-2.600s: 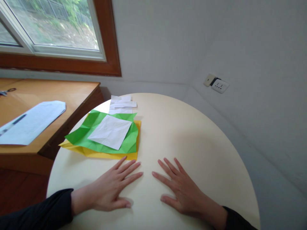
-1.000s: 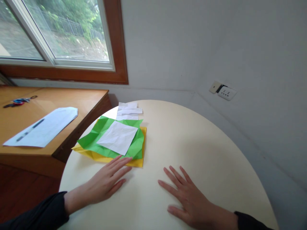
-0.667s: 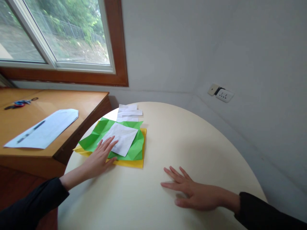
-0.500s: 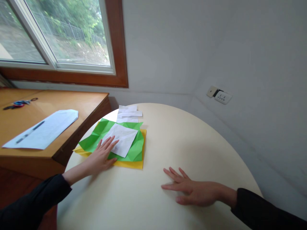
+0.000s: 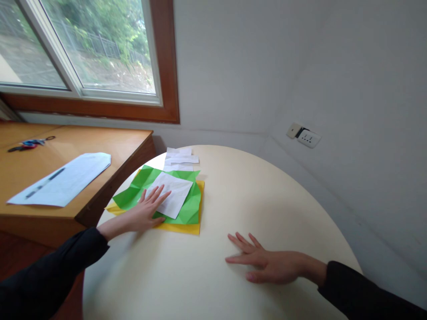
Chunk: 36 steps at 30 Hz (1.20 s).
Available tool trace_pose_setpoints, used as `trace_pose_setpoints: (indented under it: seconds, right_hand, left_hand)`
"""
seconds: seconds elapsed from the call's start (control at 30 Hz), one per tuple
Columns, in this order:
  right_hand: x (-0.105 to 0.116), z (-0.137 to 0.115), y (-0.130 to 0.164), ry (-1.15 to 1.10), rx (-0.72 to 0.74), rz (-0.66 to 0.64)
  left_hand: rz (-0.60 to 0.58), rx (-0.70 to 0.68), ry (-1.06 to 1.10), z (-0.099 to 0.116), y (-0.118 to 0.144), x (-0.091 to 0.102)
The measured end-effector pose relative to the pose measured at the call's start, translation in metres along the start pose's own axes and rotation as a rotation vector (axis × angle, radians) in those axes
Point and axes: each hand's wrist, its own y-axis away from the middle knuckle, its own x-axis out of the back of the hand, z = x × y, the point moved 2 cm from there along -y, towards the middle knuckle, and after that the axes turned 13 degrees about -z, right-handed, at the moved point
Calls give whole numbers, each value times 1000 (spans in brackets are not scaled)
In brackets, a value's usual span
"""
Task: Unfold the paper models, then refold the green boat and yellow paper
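A stack of creased paper squares lies at the far left of the round cream table: a white sheet on a green sheet on a yellow sheet. My left hand lies flat on the stack, fingers spread, fingertips on the white sheet. My right hand rests flat on the bare tabletop, fingers apart, holding nothing.
Several small white paper strips lie behind the stack. A wooden desk adjoins the table at left, bearing a white envelope-like sheet and scissors. A window is above it; a wall socket is on the right wall.
My left hand slid forward from the bare table in front of me onto the paper stack, ending with fingertips on the white sheet. My right hand stayed flat on the table.
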Motion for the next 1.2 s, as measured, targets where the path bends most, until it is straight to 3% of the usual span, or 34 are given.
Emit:
trace_pose_setpoints:
  seconds: [0.23, 0.4, 0.47, 0.53, 0.7, 0.83, 0.93, 1.2]
  right_hand:
    - [-1, -2, -1, 15, -21, -8]
    - [4, -7, 3, 20, -37, 8]
    - [11, -6, 1, -24, -27, 148]
    - [22, -3, -6, -97, -37, 382]
    - [67, 8, -55, -302, -43, 830]
    - [105, 10, -105, -570, -135, 863]
    - [125, 6, -133, -593, -157, 863]
    - [131, -3, -153, -601, -85, 880]
  left_hand:
    - [-60, -9, 23, 8, -1, 10]
    - [-91, -4, 38, 10, -4, 4]
    - [-70, 1, 55, 11, -5, 0]
    - [-36, 8, 74, 12, -6, -5]
    - [99, 10, 96, 14, -9, -18]
    - [185, 0, 102, 16, -10, -26]
    - [228, -7, 97, 22, -9, -29]
    - [357, 81, 167, 35, -9, -26]
